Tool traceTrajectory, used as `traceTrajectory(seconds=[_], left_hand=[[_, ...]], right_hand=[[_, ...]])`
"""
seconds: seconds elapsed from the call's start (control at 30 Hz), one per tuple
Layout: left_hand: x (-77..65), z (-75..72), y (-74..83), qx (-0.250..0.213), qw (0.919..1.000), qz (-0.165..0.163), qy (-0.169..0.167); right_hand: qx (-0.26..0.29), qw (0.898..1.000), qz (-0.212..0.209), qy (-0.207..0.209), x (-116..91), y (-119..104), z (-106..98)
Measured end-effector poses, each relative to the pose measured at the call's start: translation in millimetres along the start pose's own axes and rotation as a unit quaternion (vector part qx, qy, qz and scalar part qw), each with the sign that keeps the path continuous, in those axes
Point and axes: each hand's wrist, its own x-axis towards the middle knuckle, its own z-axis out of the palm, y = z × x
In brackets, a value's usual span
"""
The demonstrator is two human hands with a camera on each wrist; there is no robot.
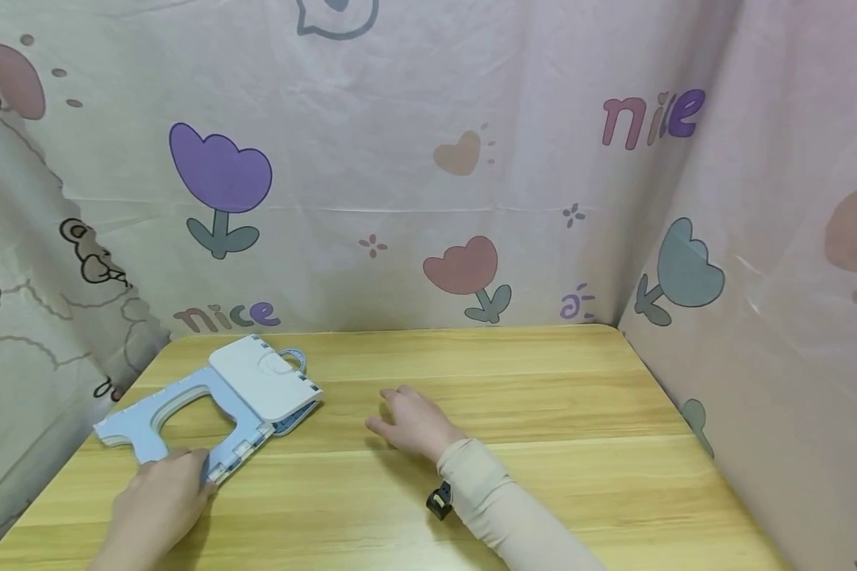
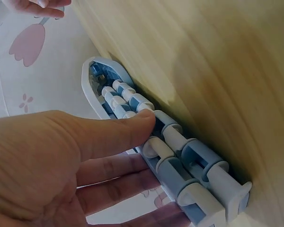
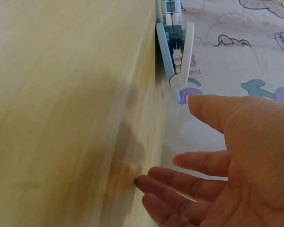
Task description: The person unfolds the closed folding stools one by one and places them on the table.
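A folded plastic stool (image 1: 264, 379), light blue and white with a small carry handle, lies on the left of the wooden table. My left hand (image 1: 163, 498) grips its near edge. In the left wrist view the thumb presses on the row of hinges (image 2: 165, 142) while the fingers go round the far side. My right hand (image 1: 416, 424) is over the middle of the table, apart from the stool, its fingers spread and loosely bent. The right wrist view shows that hand (image 3: 241, 156) holding nothing, with the stool's end (image 3: 189, 52) beyond the thumb.
The wooden table (image 1: 543, 396) has a printed curtain (image 1: 371, 159) along its back and both sides. A small black device (image 1: 439, 501) is strapped at my right wrist, below the beige sleeve (image 1: 500, 500).
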Motion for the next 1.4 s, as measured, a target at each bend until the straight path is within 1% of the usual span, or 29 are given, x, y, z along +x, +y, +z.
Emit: traceTrajectory(seconds=[0.07, 0.13, 0.27, 0.43, 0.53, 0.57, 0.67, 0.77, 0.93, 1.03, 1.17, 1.23, 1.4], left_hand=[[-0.9, 0.5, 5.7, 0.004, 0.9997, 0.009, 0.020], [-1.4, 0.7, 12.2, 0.012, 0.9993, 0.018, 0.031], [-1.5, 2.4, 24.6, 0.024, 0.9981, 0.035, 0.043], [-0.9, 6.3, 42.8, 0.035, 0.9972, 0.049, 0.044], [-2.0, 9.3, 55.2, 0.039, 0.9958, 0.060, 0.056], [-2.9, 10.5, 59.9, 0.039, 0.9951, 0.063, 0.066], [-4.7, 13.8, 75.7, 0.045, 0.9912, 0.083, 0.092], [-6.5, 17.4, 91.5, 0.051, 0.9874, 0.104, 0.108], [-8.8, 21.3, 116.5, 0.053, 0.9844, 0.123, 0.114], [-9.6, 25.5, 132.1, 0.058, 0.9806, 0.137, 0.127], [-9.7, 34.1, 151.7, 0.068, 0.9706, 0.167, 0.159], [-9.6, 37.0, 161.2, 0.069, 0.9664, 0.181, 0.169], [-10.3, 40.9, 183.4, 0.059, 0.9620, 0.200, 0.176]], right_hand=[[0.005, 1.000, 0.003, -0.002, -1, 1, 0], [0.011, 1.000, 0.005, -0.002, -2, 2, 0], [0.027, 1.000, 0.010, -0.002, -4, 7, -2], [0.048, 0.999, 0.021, 0.001, -8, 15, -3], [0.060, 0.998, 0.024, -0.001, -11, 19, -5], [0.064, 0.998, 0.024, -0.001, -12, 21, -5], [0.079, 0.996, 0.026, 0.000, -16, 28, -9], [0.096, 0.995, 0.032, 0.004, -21, 37, -12], [0.118, 0.992, 0.038, 0.011, -31, 53, -16], [0.121, 0.992, 0.033, 0.018, -36, 64, -19], [0.116, 0.992, 0.030, 0.030, -43, 78, -23], [0.114, 0.992, 0.031, 0.034, -47, 83, -26], [0.110, 0.992, 0.050, 0.037, -58, 97, -32]])
